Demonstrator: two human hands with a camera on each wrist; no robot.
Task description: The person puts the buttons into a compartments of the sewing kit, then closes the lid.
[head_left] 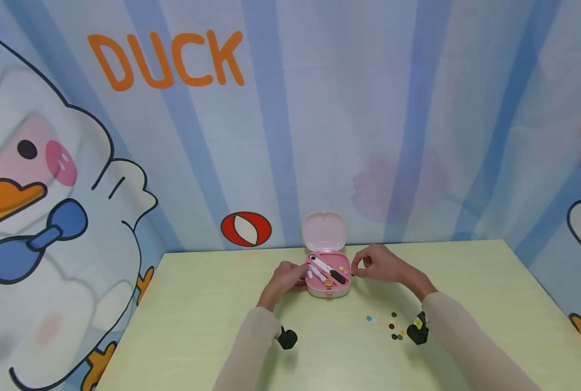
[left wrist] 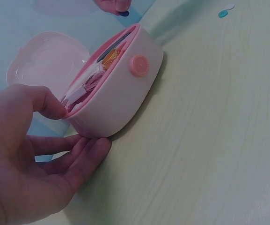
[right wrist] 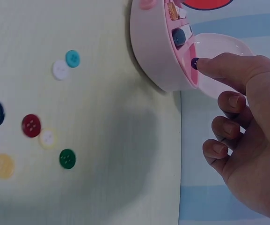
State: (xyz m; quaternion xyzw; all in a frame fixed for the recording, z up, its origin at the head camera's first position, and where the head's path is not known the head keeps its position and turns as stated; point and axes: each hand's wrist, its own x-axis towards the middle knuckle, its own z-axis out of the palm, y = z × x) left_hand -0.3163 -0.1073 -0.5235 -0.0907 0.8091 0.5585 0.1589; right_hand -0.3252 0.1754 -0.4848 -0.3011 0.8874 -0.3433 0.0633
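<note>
A small pink-and-white sewing box [head_left: 329, 292] stands with its lid [head_left: 324, 232] raised against the backdrop. My left hand [head_left: 286, 277] holds the box at its left end, thumb at the rim and the other fingers low against the wall. Between thumb and forefinger, my right hand [right wrist: 251, 108] pinches a dark button [right wrist: 194, 63] at the box's right rim, over a pink compartment. Inside the box lie a long white tool with a black end [head_left: 327, 268], white-and-pink pieces [left wrist: 85, 88] and a round orange item [left wrist: 110, 58].
Loose buttons lie on the pale table [head_left: 212, 326] to the right and nearer me, among them a red button [right wrist: 31, 125], a green button [right wrist: 67, 159] and a light blue button [right wrist: 72, 58]. A striped duck backdrop [head_left: 315, 108] rises behind the table's far edge.
</note>
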